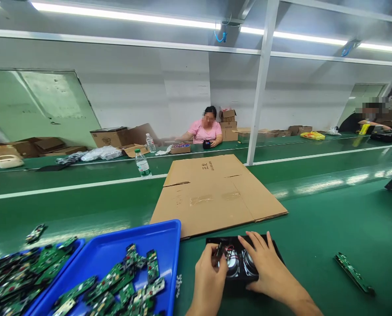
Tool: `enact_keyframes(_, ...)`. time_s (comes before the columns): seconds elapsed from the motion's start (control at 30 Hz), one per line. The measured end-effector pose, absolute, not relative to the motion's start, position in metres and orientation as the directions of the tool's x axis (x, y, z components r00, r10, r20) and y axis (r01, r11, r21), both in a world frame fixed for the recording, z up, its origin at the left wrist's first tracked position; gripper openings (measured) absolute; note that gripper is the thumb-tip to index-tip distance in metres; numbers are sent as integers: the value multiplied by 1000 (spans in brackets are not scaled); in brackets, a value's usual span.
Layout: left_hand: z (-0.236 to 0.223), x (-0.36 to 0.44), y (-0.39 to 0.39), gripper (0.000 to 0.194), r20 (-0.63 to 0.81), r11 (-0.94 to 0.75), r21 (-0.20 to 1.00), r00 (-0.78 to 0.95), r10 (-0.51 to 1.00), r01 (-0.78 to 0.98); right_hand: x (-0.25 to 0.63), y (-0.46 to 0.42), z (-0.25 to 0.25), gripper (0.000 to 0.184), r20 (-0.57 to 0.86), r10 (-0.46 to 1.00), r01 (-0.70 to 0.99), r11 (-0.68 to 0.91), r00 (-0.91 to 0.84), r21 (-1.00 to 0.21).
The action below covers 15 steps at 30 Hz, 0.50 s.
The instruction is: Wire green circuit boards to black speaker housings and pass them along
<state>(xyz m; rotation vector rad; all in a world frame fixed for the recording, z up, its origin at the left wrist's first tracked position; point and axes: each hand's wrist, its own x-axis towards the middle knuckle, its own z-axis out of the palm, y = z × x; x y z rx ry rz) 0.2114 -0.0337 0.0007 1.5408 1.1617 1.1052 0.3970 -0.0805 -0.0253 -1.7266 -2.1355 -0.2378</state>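
Note:
A black speaker housing (240, 261) with two round silver speaker cones and red wires lies open on the green bench near me. My left hand (209, 281) is curled at its left side, fingers pinched on a small part by the wires that I cannot name. My right hand (268, 267) lies over the housing's right half, fingers stretched and pressing it down. A blue tray (116, 254) with several green circuit boards (126, 285) sits just left of my left hand.
A second blue tray of boards (21, 272) stands at far left. Flattened cardboard (212, 193) lies beyond the housing. A loose green board (354, 273) lies at right. Water bottles (142, 163), boxes and two seated people are across the conveyor.

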Motion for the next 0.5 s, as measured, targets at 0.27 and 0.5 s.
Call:
enact_keyframes(0.27,23,204,-37,32,341,-389,887,215,915,250,401,-78,-10,92,521,849,986,143,-80,-82)
enact_keyframes(0.5,82,179,-64,35,421,-450,887,222,880,106,502,-86,-8,68,695,636,924,-368,334,-108)
